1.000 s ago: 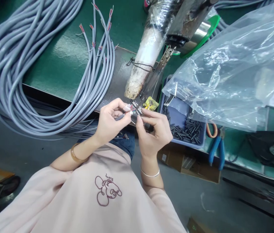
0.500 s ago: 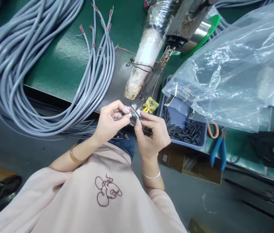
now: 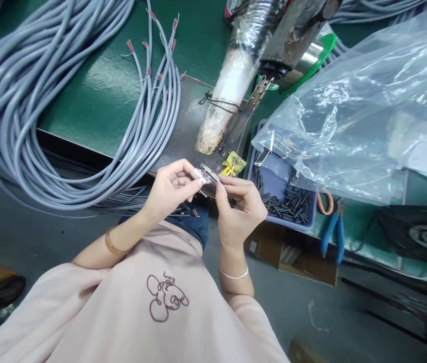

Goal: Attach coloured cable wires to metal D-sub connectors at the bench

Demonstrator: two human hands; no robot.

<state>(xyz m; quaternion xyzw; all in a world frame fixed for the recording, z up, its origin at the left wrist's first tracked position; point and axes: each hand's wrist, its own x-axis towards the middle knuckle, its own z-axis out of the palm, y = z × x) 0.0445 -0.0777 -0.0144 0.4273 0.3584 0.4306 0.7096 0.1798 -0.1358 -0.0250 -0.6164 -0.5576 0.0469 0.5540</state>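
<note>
Pinched between my left thumb and index finger are thin coloured wires (image 3: 205,176); my left hand (image 3: 171,190) is closed on them. My right hand (image 3: 240,207) grips the right end of a small metal multi-pin connector (image 3: 210,173) with thumb and fingertips. The wires meet the connector's row of pins, though I cannot tell whether they are joined to it. Just beyond the hands, a dark soldering iron (image 3: 260,93) points down beside a plastic-wrapped white tube (image 3: 223,101). A yellow sponge-like piece (image 3: 234,164) lies close to my right fingertips.
Grey cables (image 3: 27,101) with stripped ends lie looped at left. At right, a blue bin (image 3: 313,222) holds many black sleeves, partly under a clear plastic bag (image 3: 357,116). Blue-handled pliers (image 3: 333,229) lie near the table edge. A solder spool (image 3: 307,60) stands behind.
The connector has been turned in my fingers and now shows a different side. My right hand has shifted slightly right along it; my left hand stays nearly in place.
</note>
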